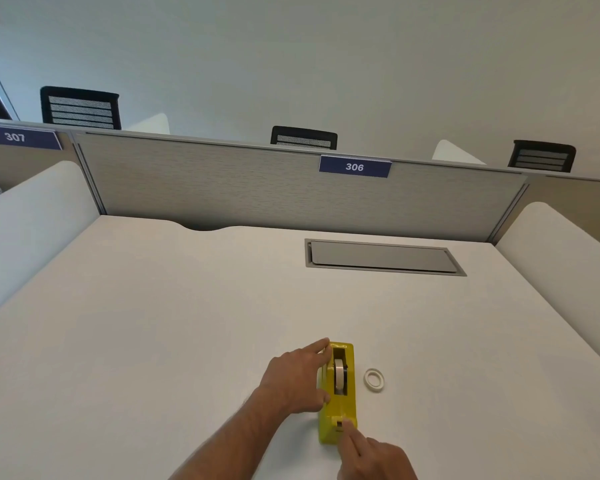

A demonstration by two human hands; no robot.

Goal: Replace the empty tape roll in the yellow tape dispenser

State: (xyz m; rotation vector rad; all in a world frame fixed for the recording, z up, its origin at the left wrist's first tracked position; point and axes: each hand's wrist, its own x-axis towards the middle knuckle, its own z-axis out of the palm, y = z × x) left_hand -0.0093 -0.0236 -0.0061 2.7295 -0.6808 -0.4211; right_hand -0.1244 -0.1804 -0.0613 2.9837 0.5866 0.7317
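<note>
Yellow plastic tape dispenser on white counter, left hand spread against its side, right hand fingertips pinching at cutter end; empty white tape core just beside.

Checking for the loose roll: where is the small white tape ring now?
The small white tape ring lies flat on the white desk, just right of the yellow tape dispenser.

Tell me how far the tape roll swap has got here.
A roll sits in the yellow dispenser; a thin ring lies beside it, seemingly the spent one. The left hand steadies the dispenser while the right hand works at the cutter end. Threading likely remains.
</note>
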